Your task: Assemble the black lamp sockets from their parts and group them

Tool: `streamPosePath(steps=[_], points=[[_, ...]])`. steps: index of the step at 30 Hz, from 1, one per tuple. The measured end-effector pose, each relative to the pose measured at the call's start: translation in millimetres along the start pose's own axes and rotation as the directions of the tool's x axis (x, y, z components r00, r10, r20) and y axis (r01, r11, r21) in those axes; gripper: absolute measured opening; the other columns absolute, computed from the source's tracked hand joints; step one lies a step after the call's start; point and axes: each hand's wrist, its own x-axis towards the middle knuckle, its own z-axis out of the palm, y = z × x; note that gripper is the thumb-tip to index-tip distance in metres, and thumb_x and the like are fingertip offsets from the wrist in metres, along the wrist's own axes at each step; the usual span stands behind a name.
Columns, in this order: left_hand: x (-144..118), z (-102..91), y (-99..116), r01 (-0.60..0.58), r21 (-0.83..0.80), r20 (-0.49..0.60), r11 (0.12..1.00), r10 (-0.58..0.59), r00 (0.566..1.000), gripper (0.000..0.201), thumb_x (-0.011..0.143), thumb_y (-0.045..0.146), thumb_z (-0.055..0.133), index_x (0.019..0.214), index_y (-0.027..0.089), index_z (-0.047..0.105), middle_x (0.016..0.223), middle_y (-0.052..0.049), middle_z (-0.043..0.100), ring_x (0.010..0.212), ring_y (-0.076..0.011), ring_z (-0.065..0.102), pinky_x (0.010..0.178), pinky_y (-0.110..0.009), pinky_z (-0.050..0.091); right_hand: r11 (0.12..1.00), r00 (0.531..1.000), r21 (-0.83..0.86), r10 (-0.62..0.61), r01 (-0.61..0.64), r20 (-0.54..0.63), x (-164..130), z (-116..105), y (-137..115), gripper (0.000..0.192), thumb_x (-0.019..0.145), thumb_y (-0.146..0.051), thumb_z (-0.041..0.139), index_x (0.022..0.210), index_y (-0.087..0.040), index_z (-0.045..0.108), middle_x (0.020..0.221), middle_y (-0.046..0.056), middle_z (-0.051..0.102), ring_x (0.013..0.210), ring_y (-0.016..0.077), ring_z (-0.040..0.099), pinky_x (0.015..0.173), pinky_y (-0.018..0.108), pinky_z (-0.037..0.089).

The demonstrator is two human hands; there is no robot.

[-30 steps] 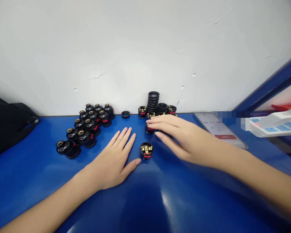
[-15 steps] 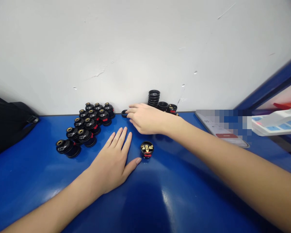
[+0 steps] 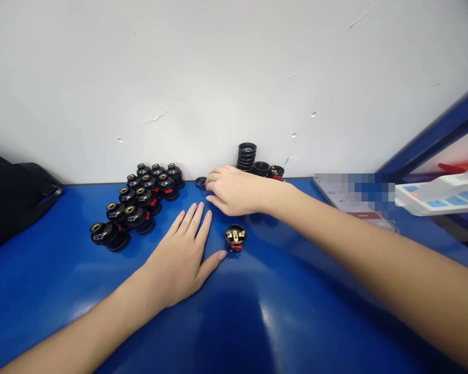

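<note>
A: In the head view, where are the hands?

B: The left hand lies flat left of centre on the blue worktop, fingers stretched and slightly spread, with nothing in them. Its thumb tip ends just beside the open-topped part mid-frame; whether they touch is hard to tell.

A: And the right hand?

B: It is higher in the frame, fingers bent together at a black ring near the foot of the wall. There is no telling how far they part or whether they grip it.

A: How far along does the work look?

B: Partway, apparently. The capped black units grouped on the frame's left seem finished. The mid-frame part is uncapped, its gold-coloured contacts bare. Another uncapped part stands right of centre, near a ridged black stack, so some seem left.
</note>
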Motion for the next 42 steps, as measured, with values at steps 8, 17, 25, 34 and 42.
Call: streamPosePath(steps=[8, 17, 25, 34, 42], points=[[-1.1, 2.5, 1.1, -0.002, 0.007, -0.059, 1.0, 0.002, 0.998, 0.084, 0.112, 0.063, 0.033, 0.165, -0.002, 0.042, 0.172, -0.031, 0.036, 0.164, -0.0442, 0.033, 0.131, -0.063, 0.039, 0.997, 0.996, 0.003, -0.08, 0.08, -0.038, -25.1, 1.1, -9.3, 0.03, 0.106, -0.026, 0.059, 0.111, -0.006, 0.082, 0.116, 0.021, 0.082, 0.119, 0.0351, 0.072, 0.115, 0.053, 0.048], [-2.7, 4.5, 2.0, 0.016, -0.025, -0.094, 1.0, -0.018, 0.995, 0.083, 0.112, 0.062, 0.036, 0.165, -0.001, 0.041, 0.172, -0.031, 0.038, 0.164, -0.0428, 0.034, 0.13, -0.063, 0.039, 0.989, 0.988, -0.003, -0.149, 0.149, -0.037, -36.6, 1.9, -7.4, 0.023, 0.087, 0.001, 0.065, 0.099, -0.009, 0.082, 0.117, 0.019, 0.084, 0.124, 0.034, 0.073, 0.124, 0.057, 0.041], [-2.1, 2.7, 0.5, -0.008, 0.031, -0.079, 1.0, 0.01, 0.997, 0.091, 0.111, 0.069, 0.03, 0.164, -0.003, 0.043, 0.171, -0.032, 0.038, 0.163, -0.0441, 0.037, 0.129, -0.062, 0.042, 0.974, 0.973, 0.053, -0.216, 0.221, -0.085, -63.8, 0.6, -10.4, 0.028, 0.088, 0.004, 0.062, 0.102, -0.01, 0.081, 0.117, 0.018, 0.084, 0.123, 0.0301, 0.075, 0.113, 0.045, 0.056], [-1.3, 1.1, 1.0, -0.002, 0.021, -0.073, 1.0, 0.004, 0.997, 0.09, 0.109, 0.072, 0.033, 0.165, 0.002, 0.044, 0.171, -0.029, 0.04, 0.163, -0.0439, 0.036, 0.13, -0.061, 0.04, 0.95, 0.993, 0.311, 0.069, -0.038, -0.092, -121.1, 1.9, -28.0, 0.029, 0.093, -0.001, 0.062, 0.105, -0.022, 0.079, 0.099, 0.008, 0.084, 0.087, 0.0247, 0.081, 0.08, 0.035, 0.064], [8.0, -21.0, 6.8, -0.193, -0.106, -0.147, 0.976, 0.176, 0.973, 0.078, 0.11, 0.052, 0.051, 0.169, 0.004, 0.033, 0.169, -0.024, 0.048, 0.152, -0.041, 0.053, 0.121, -0.058, 0.046, 0.899, 0.955, 0.378, 0.278, -0.223, -0.099, -145.0, 13.7, -43.8, 0.007, 0.101, -0.02, 0.065, 0.104, -0.024, 0.07, 0.098, 0.007, 0.077, 0.083, 0.0269, 0.077, 0.074, 0.042, 0.064]])
